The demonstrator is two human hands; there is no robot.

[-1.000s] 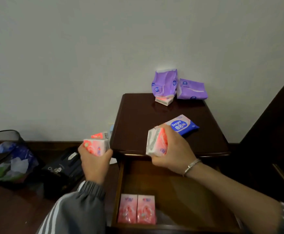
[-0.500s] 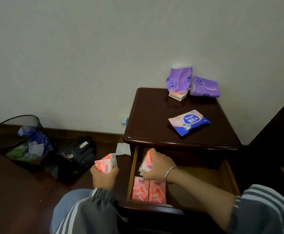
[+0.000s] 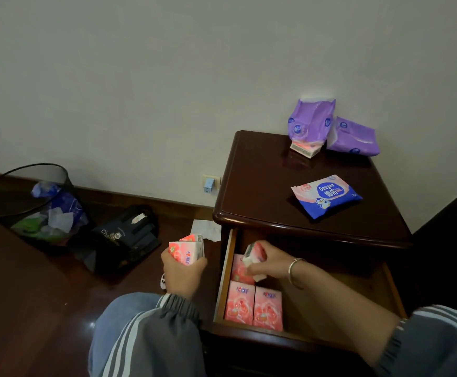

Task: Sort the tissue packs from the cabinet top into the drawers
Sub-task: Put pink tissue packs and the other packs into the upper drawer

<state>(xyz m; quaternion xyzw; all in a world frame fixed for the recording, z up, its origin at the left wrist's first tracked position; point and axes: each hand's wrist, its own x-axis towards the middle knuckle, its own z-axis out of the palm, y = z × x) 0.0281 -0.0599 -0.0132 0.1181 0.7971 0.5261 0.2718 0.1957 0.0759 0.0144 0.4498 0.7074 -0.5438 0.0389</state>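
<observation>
We note the right hand [image 3: 269,263] closed around a pink tissue pack [image 3: 253,254] inside the open drawer [image 3: 338,300]; the left hand [image 3: 182,270] clasps two more packs [image 3: 186,247] outside it.

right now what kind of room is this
Probably a bedroom or hotel room: a dark wood bedside cabinet with an open drawer against a plain wall, a mesh wastebasket on the wooden floor, and a wall socket.
</observation>
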